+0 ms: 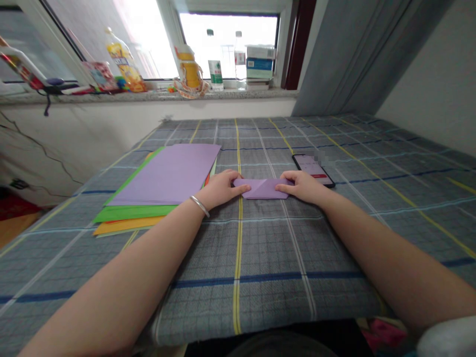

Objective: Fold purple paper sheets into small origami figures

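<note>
A small piece of folded purple paper (263,189) is stretched between my two hands, just above or on the plaid cloth. My left hand (223,188), with a silver bangle (200,206) at the wrist, pinches its left end, thumb on top. At the right end my right hand (302,185) grips it the same way, thumb over the near face. Creases run diagonally across the paper's middle. The fingers behind the paper are mostly hidden.
Left of my hands lies a stack of coloured paper (167,173), purple on top, green and orange below. A phone (313,169) with a lit screen rests beyond my right hand. Bottles, a yellow cup (191,72) and boxes (259,67) line the windowsill.
</note>
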Demonstrator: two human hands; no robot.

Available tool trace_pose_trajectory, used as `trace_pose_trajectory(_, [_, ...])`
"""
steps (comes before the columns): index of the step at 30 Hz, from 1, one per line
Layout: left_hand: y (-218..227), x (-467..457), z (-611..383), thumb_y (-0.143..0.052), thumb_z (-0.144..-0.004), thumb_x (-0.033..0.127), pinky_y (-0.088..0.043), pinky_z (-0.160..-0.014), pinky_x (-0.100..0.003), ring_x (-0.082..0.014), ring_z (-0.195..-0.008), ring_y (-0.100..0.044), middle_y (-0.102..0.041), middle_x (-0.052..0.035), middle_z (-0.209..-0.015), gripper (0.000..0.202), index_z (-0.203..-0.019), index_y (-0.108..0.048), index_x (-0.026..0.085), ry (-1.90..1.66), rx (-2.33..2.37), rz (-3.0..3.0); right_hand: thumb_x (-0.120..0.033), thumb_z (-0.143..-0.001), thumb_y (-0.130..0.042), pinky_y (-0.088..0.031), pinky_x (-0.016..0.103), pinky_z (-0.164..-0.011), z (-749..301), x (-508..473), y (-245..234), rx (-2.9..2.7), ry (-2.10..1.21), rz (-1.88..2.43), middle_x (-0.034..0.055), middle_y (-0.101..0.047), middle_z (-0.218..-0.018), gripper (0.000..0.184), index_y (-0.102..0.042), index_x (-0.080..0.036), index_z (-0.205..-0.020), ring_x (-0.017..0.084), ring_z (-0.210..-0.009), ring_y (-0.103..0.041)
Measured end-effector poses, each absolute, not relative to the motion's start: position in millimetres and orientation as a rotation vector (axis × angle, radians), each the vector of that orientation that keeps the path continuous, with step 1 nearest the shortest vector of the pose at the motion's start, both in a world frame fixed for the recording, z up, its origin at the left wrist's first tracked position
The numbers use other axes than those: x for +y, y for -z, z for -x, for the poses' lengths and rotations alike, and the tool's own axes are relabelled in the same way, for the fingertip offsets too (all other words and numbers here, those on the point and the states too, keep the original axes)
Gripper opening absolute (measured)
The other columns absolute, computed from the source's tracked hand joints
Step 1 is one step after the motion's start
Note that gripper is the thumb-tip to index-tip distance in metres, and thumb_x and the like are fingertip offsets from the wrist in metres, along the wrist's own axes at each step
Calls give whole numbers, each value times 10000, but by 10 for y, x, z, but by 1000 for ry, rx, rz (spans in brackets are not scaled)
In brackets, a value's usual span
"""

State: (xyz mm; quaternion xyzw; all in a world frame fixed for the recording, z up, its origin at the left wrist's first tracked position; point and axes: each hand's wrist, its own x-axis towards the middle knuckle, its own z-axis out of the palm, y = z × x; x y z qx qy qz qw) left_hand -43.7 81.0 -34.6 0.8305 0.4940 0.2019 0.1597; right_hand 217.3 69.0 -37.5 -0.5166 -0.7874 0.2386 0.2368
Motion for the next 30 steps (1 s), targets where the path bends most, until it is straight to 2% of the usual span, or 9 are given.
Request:
trace_pose_trajectory(7, [345, 787, 396, -611, -783, 615, -390, -716, -312, -217, -825, -561, -628, -62, -891, 481, -929, -654, 159, -403, 1431, -2700, -483, -785, -608, -307, 277, -577, -2157, 690, 395, -2259, -593, 1442, -16, -543, -677, 291, -566, -205, -709, 149, -643, -477])
trace_pose_trajectory(12, [350, 798, 394, -600, -799, 605, -388, -703, -302, -211, -808, -564, -626, -63, -873, 464, -902, -636, 154, -326, 1455, -2731, -488, -791, -605, -333, 283, -594, -2189, 705, 398, -2304, -572, 1494, 2, -599, -729, 287, -586, -205, -743, 164, -677, -530])
trace_pose_trajectory(20, [361, 826, 428, -575, -797, 629, -423, -800, -336, -257, -935, -573, -649, -95, -971, 517, -978, -655, 152, -199, 1477, -2686, -488, -725, -678, -383, 287, -626, -2195, 731, 418, -2314, -616, 1575, 31, -669, -863, 310, -616, -215, -859, 202, -778, -597])
trace_pose_trajectory(26, [363, 858, 417, -564, -813, 597, -427, -827, -338, -266, -971, -575, -664, -103, -1017, 496, -1025, -663, 159, -75, 1534, -2668, -490, -744, -656, -335, 282, -577, -2208, 797, 451, -2347, -546, 1602, 18, -637, -766, 295, -561, -212, -727, 187, -713, -569])
trace_pose_trajectory(30, [378, 876, 432, -541, -819, 599, -424, -833, -362, -282, -964, -580, -668, -117, -998, 488, -992, -668, 161, -84, 1515, -2691, -481, -764, -629, -337, 282, -578, -2218, 790, 439, -2363, -540, 1582, 18, -635, -768, 279, -561, -213, -731, 189, -717, -567])
